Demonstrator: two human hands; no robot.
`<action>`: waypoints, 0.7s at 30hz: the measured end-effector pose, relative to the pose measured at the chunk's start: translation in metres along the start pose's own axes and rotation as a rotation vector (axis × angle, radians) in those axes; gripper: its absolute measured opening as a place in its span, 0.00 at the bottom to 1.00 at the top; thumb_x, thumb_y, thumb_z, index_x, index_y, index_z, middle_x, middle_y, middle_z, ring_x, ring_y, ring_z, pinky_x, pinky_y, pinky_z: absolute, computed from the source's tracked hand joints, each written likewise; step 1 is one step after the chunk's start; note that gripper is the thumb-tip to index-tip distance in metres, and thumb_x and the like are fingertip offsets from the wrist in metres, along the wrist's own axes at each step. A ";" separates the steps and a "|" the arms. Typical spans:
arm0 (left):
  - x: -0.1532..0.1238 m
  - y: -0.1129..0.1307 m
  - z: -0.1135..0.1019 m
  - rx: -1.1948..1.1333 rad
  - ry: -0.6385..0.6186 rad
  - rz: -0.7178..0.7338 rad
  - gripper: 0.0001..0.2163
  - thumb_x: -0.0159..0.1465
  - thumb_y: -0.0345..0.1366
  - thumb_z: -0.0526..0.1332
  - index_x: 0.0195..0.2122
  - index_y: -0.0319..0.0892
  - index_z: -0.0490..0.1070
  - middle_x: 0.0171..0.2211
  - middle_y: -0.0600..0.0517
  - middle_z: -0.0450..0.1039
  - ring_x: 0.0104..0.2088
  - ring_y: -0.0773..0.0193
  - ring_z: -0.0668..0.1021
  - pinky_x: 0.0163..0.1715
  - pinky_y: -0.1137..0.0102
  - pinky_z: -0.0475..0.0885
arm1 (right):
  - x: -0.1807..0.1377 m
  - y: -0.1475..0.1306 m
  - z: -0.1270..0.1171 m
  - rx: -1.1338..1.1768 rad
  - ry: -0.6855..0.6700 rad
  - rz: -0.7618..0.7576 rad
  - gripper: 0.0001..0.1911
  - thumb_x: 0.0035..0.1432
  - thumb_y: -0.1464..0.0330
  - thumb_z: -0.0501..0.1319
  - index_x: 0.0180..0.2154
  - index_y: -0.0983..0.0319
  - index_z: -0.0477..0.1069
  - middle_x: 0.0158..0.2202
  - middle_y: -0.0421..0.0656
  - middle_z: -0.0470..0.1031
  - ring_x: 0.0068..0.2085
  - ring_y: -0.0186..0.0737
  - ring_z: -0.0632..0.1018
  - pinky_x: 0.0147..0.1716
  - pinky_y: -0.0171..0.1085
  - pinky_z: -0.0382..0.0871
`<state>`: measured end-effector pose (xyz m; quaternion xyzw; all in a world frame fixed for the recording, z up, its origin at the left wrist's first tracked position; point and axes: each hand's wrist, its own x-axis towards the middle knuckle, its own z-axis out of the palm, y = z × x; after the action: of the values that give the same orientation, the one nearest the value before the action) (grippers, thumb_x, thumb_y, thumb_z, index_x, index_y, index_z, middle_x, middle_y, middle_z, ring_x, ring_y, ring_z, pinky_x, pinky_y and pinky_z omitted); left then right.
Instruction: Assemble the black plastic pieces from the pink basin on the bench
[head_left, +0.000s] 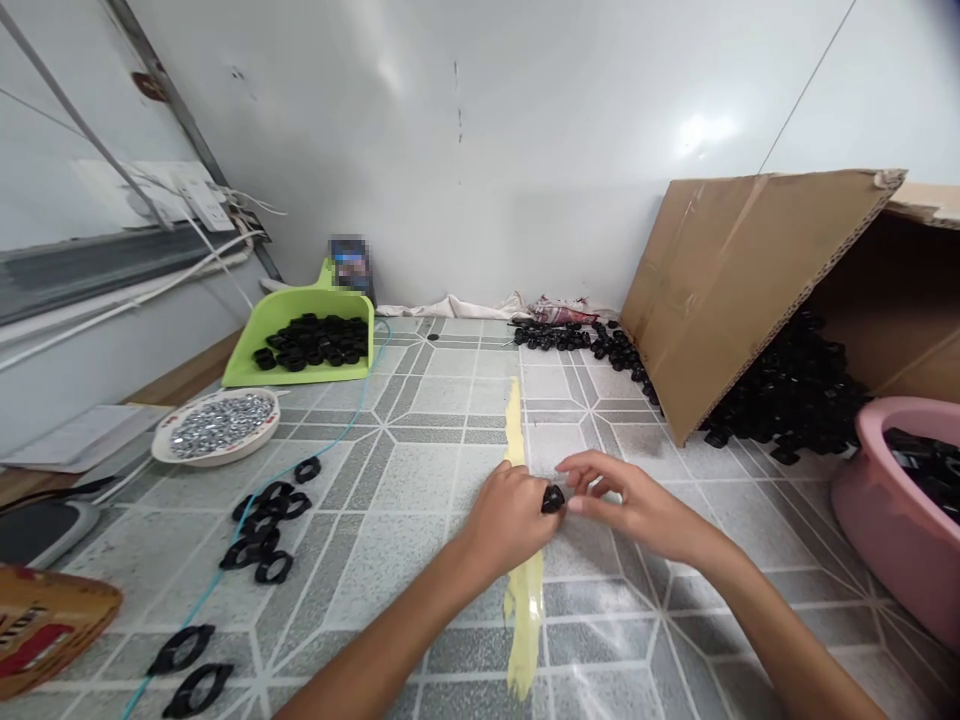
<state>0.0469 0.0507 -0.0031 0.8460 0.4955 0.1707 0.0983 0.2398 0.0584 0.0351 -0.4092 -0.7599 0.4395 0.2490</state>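
Observation:
My left hand (506, 515) is closed around a small black plastic ring-shaped part (553, 499), whose end shows at the finger side. Just to the right of it is my right hand (630, 502), its thumb and fingers apart and curved toward the part, with nothing visible between them. Both hands are low over the tiled-pattern surface, by a strip of yellow tape (529, 600). Several loose black rings with tabs (259, 530) lie to the left, and two more black rings (196, 670) are nearer to me.
A green dustpan (300, 380) holding black parts and a bowl of small silvery pieces (223, 425) stand left. At right are a tilted cardboard box (720, 290) spilling black parts and a pink tub (862, 500). A thin blue cord (341, 432) crosses the left side.

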 end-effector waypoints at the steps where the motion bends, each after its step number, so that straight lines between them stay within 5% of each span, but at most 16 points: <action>1: 0.000 0.000 0.000 -0.001 -0.004 0.003 0.11 0.62 0.33 0.59 0.24 0.43 0.74 0.22 0.51 0.76 0.29 0.57 0.77 0.37 0.64 0.66 | 0.000 -0.001 0.002 0.000 -0.017 -0.003 0.13 0.64 0.62 0.63 0.49 0.56 0.74 0.40 0.41 0.77 0.40 0.40 0.76 0.39 0.38 0.69; 4: -0.001 0.001 -0.001 0.006 -0.005 0.009 0.10 0.63 0.33 0.58 0.25 0.43 0.75 0.23 0.50 0.77 0.30 0.56 0.77 0.37 0.64 0.67 | 0.000 0.000 0.007 -0.091 0.034 0.031 0.10 0.66 0.60 0.61 0.40 0.57 0.77 0.28 0.38 0.73 0.30 0.37 0.72 0.31 0.36 0.65; 7: -0.002 0.001 -0.001 0.015 0.002 0.012 0.11 0.64 0.34 0.57 0.26 0.42 0.76 0.25 0.48 0.78 0.32 0.55 0.78 0.38 0.63 0.66 | 0.001 0.001 0.005 -0.134 0.096 0.066 0.20 0.68 0.55 0.57 0.31 0.60 0.76 0.24 0.37 0.70 0.27 0.36 0.70 0.27 0.35 0.61; 11: -0.001 0.001 -0.001 0.003 -0.010 0.027 0.10 0.62 0.32 0.58 0.25 0.43 0.74 0.24 0.49 0.78 0.31 0.56 0.78 0.38 0.63 0.66 | 0.000 -0.001 0.001 -0.034 0.028 0.017 0.10 0.64 0.60 0.64 0.44 0.57 0.76 0.37 0.40 0.77 0.37 0.40 0.76 0.36 0.37 0.68; 15: -0.001 0.001 -0.002 -0.007 -0.015 0.037 0.09 0.62 0.31 0.59 0.26 0.43 0.74 0.23 0.50 0.78 0.30 0.56 0.77 0.38 0.63 0.66 | 0.000 -0.005 0.014 -0.096 0.029 0.014 0.05 0.65 0.65 0.62 0.41 0.58 0.74 0.34 0.39 0.77 0.35 0.39 0.76 0.34 0.36 0.66; 21: -0.002 0.002 -0.001 -0.001 -0.011 0.016 0.11 0.65 0.33 0.57 0.26 0.43 0.75 0.25 0.49 0.78 0.33 0.55 0.77 0.40 0.62 0.66 | -0.001 -0.001 0.026 -0.339 0.133 0.056 0.22 0.73 0.56 0.50 0.27 0.60 0.65 0.26 0.40 0.71 0.27 0.37 0.70 0.28 0.37 0.58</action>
<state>0.0473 0.0484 -0.0020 0.8507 0.4881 0.1671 0.1002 0.2207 0.0457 0.0233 -0.4943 -0.7933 0.2840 0.2138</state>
